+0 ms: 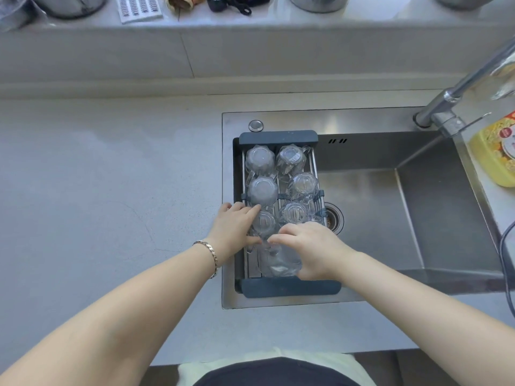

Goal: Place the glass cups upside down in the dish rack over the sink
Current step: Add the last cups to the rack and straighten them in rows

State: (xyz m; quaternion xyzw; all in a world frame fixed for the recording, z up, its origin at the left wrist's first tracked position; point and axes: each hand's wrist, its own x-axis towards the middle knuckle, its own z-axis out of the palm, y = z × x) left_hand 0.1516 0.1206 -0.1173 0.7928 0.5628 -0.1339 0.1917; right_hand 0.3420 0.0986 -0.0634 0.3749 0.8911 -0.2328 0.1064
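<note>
A dark-framed dish rack (278,137) spans the left end of the steel sink (434,218). Several clear glass cups stand upside down in it in two columns, among them one at the far left (259,160) and one at the far right (291,158). My left hand (232,232) is wrapped around an upside-down glass cup (264,222) in the left column. My right hand (312,247) holds another glass cup (284,263) lying tilted at the rack's near end. Both hands hide parts of these two cups.
A chrome faucet (459,87) reaches over the sink's right side. A yellow dish-soap bottle (496,151) stands at the right edge. Grey countertop (111,176) stretches to the left. A ledge (223,20) behind carries pots and small items. The drain (333,218) lies right of the rack.
</note>
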